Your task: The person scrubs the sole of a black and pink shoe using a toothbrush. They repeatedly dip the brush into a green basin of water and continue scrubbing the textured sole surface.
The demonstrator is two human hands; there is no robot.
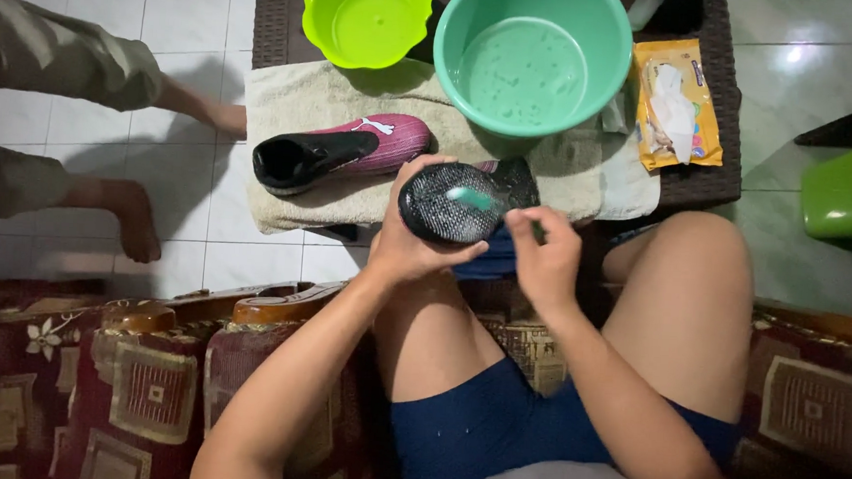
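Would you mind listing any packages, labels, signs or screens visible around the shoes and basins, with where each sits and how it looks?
Wipes packet: flat, rectangular, orange-yellow soft pack, lying on the dark wicker table right of the teal basin; top open, white wipe sticking out.
No signs or screens in view.

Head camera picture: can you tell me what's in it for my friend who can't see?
A seated person's left hand holds a dark shoe sole-up while the right hand scrubs it with a teal toothbrush. Ahead, a pink shoe lies on a towel, near a teal basin of water.
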